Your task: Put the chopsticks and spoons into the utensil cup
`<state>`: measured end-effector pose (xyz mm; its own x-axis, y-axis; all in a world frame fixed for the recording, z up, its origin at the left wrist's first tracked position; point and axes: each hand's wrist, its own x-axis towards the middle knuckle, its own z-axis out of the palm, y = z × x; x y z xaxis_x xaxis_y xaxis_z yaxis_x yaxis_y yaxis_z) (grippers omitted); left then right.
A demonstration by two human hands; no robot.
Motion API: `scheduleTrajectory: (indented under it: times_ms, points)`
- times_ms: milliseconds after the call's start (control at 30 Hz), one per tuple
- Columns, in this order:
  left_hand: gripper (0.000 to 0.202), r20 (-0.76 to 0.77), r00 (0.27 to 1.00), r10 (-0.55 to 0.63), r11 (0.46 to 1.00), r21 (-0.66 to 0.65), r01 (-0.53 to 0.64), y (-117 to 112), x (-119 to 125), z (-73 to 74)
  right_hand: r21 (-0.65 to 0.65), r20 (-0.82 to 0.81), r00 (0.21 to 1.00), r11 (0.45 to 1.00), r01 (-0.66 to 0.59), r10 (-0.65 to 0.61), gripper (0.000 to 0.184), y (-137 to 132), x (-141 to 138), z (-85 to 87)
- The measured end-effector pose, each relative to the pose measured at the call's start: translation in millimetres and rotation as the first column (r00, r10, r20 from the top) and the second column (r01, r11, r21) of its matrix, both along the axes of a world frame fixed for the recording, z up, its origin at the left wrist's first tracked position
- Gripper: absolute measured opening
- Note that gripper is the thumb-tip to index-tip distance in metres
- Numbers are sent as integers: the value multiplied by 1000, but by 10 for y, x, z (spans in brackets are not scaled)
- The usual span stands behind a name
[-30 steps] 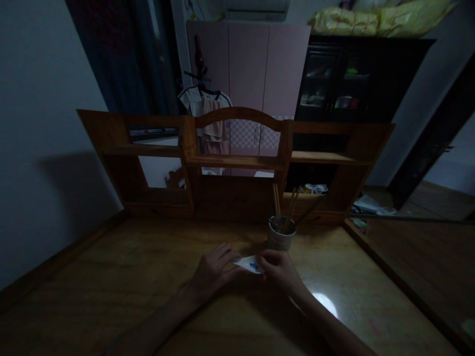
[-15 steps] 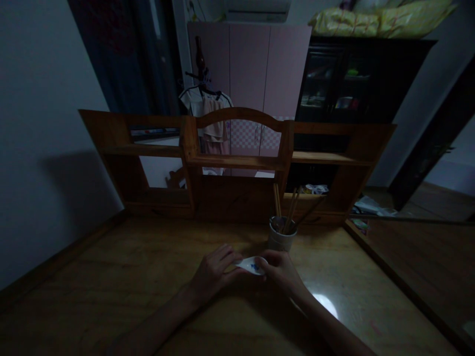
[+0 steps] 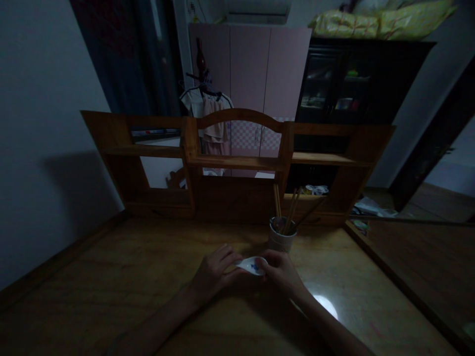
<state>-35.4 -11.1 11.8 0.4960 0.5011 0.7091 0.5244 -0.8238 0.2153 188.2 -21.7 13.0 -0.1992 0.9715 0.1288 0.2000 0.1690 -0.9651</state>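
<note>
A small white ceramic spoon with a blue mark [image 3: 253, 265] sits between my two hands, low over the wooden desk [image 3: 133, 277]. My left hand [image 3: 214, 269] pinches its left end with curled fingers. My right hand [image 3: 282, 272] grips its right side, fingers closed around it. Just behind the right hand stands a white cup [image 3: 281, 239] holding several wooden chopsticks [image 3: 285, 207]. The room is dim and the spoon's handle is hidden by my fingers.
A wooden shelf unit [image 3: 237, 160] runs along the desk's back edge. A bright reflection [image 3: 325, 305] lies on the desk at the right. Behind are a pink wardrobe [image 3: 256, 69], hanging clothes [image 3: 210, 111] and a dark glass cabinet [image 3: 334, 84].
The spoon has been lifted and tilted slightly between my hands. Both hands stay in nearly the same place.
</note>
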Motion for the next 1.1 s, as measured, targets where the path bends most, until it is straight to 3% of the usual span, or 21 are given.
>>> scheduleTrajectory:
  times_ms: [900,1100]
  points:
    - [16,-3,1000,-23,999,-31,23,-6,3,2,43,50,998,999,30,-33,24,16,-1,-14]
    - [17,-3,1000,-18,999,-45,18,-3,0,10,2,14,1000,1000,-8,8,22,3,18,-30]
